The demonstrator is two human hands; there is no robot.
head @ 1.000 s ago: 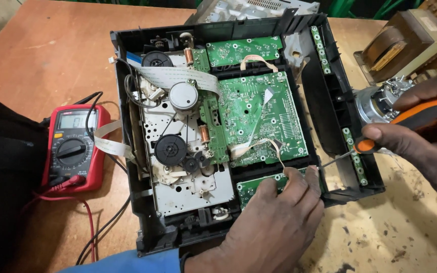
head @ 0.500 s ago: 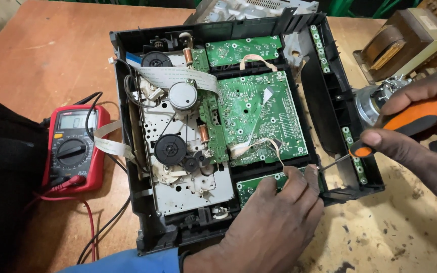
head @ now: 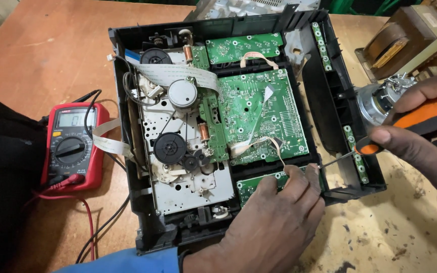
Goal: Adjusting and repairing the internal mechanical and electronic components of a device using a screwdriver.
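Note:
An opened black electronics chassis [head: 324, 91] lies on the wooden bench, with green circuit boards [head: 261, 116] on its right half and a metal tape mechanism [head: 178, 151] on its left. My left hand [head: 274, 222] rests on the chassis's near edge, fingers pressing a small green board [head: 251, 184]. My right hand [head: 421, 136] grips an orange-and-black screwdriver [head: 410, 124]; its thin shaft points left, tip close to my left fingertips at the board's right end.
A red multimeter [head: 72, 146] with red and black leads sits left of the chassis. A round metal motor part [head: 378, 101] and a boxy transformer [head: 405, 40] lie at the right. The bench surface near right is scuffed and stained.
The screwdriver and my right hand have shifted slightly down and left toward the small board. My left hand stays put.

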